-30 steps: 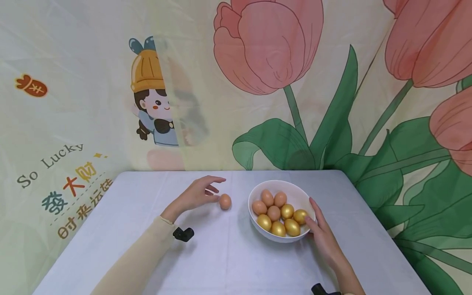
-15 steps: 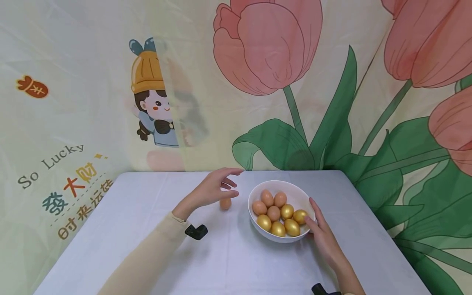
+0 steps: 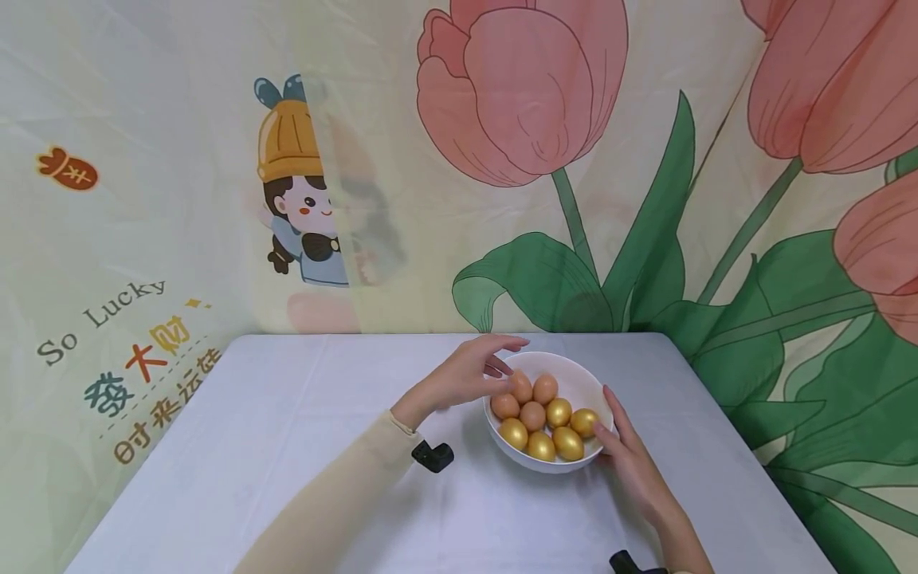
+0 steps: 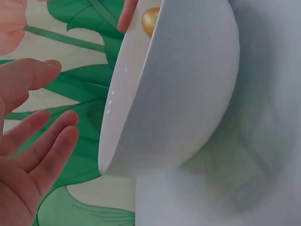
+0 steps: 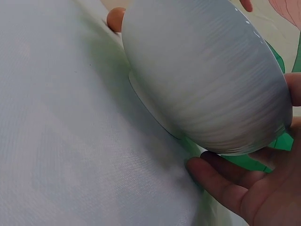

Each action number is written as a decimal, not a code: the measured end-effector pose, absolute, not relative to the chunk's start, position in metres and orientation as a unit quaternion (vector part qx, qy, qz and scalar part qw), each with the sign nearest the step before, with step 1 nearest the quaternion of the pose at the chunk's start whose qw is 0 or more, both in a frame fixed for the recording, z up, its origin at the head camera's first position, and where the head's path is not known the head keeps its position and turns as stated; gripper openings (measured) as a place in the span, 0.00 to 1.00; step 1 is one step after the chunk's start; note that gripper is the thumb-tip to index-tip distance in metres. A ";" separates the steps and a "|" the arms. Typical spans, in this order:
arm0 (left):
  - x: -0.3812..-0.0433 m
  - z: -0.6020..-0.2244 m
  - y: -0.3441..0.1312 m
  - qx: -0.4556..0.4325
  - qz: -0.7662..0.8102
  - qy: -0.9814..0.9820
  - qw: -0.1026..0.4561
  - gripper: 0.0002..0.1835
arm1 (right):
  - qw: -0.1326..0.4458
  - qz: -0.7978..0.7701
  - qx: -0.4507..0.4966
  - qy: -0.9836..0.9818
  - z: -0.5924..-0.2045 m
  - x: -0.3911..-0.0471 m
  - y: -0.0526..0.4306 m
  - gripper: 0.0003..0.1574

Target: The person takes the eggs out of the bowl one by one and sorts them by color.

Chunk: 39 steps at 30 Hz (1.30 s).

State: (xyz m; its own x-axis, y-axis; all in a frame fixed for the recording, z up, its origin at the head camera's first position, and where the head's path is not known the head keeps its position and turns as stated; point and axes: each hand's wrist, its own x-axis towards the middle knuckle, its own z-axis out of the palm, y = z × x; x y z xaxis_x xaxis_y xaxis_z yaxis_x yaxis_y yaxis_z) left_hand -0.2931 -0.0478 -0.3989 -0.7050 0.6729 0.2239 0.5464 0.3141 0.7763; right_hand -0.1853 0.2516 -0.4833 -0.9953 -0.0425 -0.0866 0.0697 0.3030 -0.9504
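Observation:
A white bowl (image 3: 512, 458) stands on the table with several brown eggs (image 3: 533, 416) and several golden eggs (image 3: 541, 446) in it. My right hand (image 3: 634, 466) holds the bowl at its right side, thumb over the rim and fingers on the outer wall. My left hand (image 3: 462, 376) hovers at the bowl's left rim, fingers apart and overlapping the brown eggs in the head view. In the left wrist view its fingers (image 4: 56, 146) are spread with nothing between them. A loose brown egg (image 5: 115, 20) lies beyond the bowl in the right wrist view, mostly hidden by my left hand in the head view.
A white cloth covers the table (image 3: 344, 502), whose far edge meets a printed curtain (image 3: 402, 239) with tulips and a cartoon figure. A black wrist camera mount (image 3: 433, 456) sits by my left cuff, and another (image 3: 634, 563) is at my right wrist.
My left hand has moved right, from beside the loose brown egg, past it, to the bowl's left rim. The right hand and the bowl have stayed in place.

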 end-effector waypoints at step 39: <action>-0.303 -0.440 0.042 0.370 0.116 0.921 -0.043 0.29 | 0.045 -0.591 -0.029 0.805 -0.489 -0.185 0.259 0.39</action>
